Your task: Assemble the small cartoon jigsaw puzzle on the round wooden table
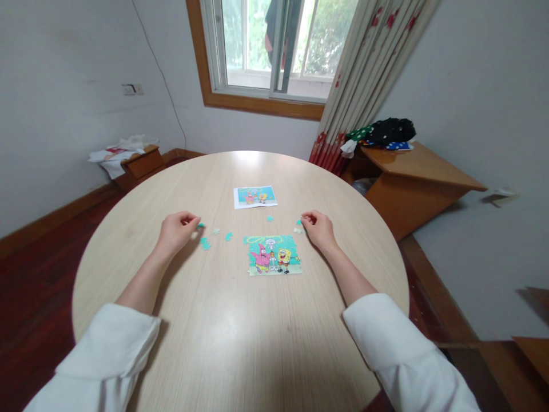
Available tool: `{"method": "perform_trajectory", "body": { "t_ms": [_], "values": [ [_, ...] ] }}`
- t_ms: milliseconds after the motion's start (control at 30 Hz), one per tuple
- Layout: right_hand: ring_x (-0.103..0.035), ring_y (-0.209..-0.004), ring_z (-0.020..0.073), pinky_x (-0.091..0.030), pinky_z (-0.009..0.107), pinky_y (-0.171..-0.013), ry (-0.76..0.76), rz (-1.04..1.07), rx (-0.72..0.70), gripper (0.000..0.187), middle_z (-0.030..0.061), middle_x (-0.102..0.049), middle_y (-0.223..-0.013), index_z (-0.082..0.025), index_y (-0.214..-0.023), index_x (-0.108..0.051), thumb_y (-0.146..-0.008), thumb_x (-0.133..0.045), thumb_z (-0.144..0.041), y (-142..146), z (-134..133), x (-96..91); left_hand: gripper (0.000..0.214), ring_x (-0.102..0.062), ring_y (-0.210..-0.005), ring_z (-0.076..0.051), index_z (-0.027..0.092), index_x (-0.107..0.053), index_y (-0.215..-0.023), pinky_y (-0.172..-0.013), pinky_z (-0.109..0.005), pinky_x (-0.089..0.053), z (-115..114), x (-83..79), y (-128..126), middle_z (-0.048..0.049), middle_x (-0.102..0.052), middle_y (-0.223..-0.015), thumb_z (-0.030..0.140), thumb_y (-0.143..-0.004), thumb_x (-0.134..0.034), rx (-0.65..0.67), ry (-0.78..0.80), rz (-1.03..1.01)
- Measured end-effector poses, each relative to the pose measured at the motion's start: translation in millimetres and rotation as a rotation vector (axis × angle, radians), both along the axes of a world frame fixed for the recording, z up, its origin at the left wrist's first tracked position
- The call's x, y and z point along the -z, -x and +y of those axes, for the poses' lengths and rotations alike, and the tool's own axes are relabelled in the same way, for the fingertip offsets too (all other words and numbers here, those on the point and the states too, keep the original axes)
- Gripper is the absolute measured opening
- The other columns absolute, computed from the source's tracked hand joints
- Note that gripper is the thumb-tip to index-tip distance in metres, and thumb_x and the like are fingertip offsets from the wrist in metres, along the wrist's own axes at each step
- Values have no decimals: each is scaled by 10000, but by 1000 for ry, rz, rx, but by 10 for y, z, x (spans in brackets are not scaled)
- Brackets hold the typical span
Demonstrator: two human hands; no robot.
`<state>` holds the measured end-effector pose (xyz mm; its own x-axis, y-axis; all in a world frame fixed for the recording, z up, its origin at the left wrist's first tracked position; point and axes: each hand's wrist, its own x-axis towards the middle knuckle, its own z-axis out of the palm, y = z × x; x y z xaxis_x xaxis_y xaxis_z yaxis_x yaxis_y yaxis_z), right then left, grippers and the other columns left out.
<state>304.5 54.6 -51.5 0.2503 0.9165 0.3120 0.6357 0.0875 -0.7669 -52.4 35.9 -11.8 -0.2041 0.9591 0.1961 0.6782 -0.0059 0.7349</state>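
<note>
A small cartoon jigsaw puzzle (273, 254) lies nearly whole in the middle of the round wooden table (240, 320). Beyond it lies a printed reference picture (255, 196). Several loose teal pieces (205, 243) are scattered left of the puzzle, and one (270, 218) lies above it. My left hand (175, 230) rests on the table with fingers curled, fingertips pinched at a teal piece (199, 226). My right hand (318, 228) rests right of the puzzle, fingers pinched beside small pieces (298, 226) at the puzzle's top right corner.
A wooden side table (412, 171) with dark clothing on it stands at the right under a curtain (369, 74). A low wooden cabinet (143, 163) with cloths sits at the left wall. A person stands outside the window (278, 40). Dark red floor surrounds the table.
</note>
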Motion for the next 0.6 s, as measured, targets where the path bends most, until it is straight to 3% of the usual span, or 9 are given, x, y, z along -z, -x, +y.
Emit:
{"method": "perform_trajectory", "body": {
  "t_ms": [167, 300, 367, 433, 533, 600],
  "values": [
    [-518, -579, 142, -422, 276, -619, -1, 11, -1, 168, 8, -600, -630, -154, -772, -670, -692, -547, -235, 4, -8, -10, 322, -375, -454, -95, 101, -704, -861, -469, -237, -270, -238, -155, -294, 32, -464, -467, 282, -716, -481, 455, 147, 1],
    [-512, -573, 142, -418, 277, -617, -1, 6, -19, 181, 13, -606, -632, -154, -772, -670, -687, -536, -242, 1, -6, -6, 551, -328, -378, -88, 89, -545, -1281, -430, -225, -259, -431, -281, -512, 72, -411, -380, 210, -760, -412, 803, 520, -53],
    [-509, -571, 141, -418, 278, -618, -1, 7, -23, 188, 14, -609, -634, -154, -773, -672, -681, -535, -244, -2, -3, -1, 627, -336, -346, -92, 85, -417, -1383, -417, -223, -276, -468, -296, -534, 82, -419, -364, 198, -767, -406, 879, 656, -68],
    [-507, -569, 140, -418, 278, -616, -2, 7, -27, 193, 14, -608, -632, -157, -773, -673, -677, -533, -248, -4, 0, 5, 642, -334, -328, -95, 74, -397, -1393, -407, -221, -284, -464, -290, -495, 86, -412, -350, 197, -764, -419, 920, 724, -84],
    [-502, -567, 140, -417, 277, -612, -5, 8, -30, 200, 12, -605, -629, -159, -773, -674, -674, -527, -251, -5, 4, 13, 556, -339, -328, -95, 68, -533, -1283, -393, -219, -269, -414, -295, -365, 76, -403, -343, 221, -753, -465, 930, 799, -92],
    [-500, -565, 140, -416, 278, -612, -4, 12, -32, 203, 11, -601, -629, -158, -776, -673, -673, -525, -251, -4, 5, 17, 480, -339, -326, -94, 72, -611, -1185, -382, -219, -253, -368, -317, -267, 66, -394, -342, 266, -764, -489, 828, 787, -102]
  ]
}}
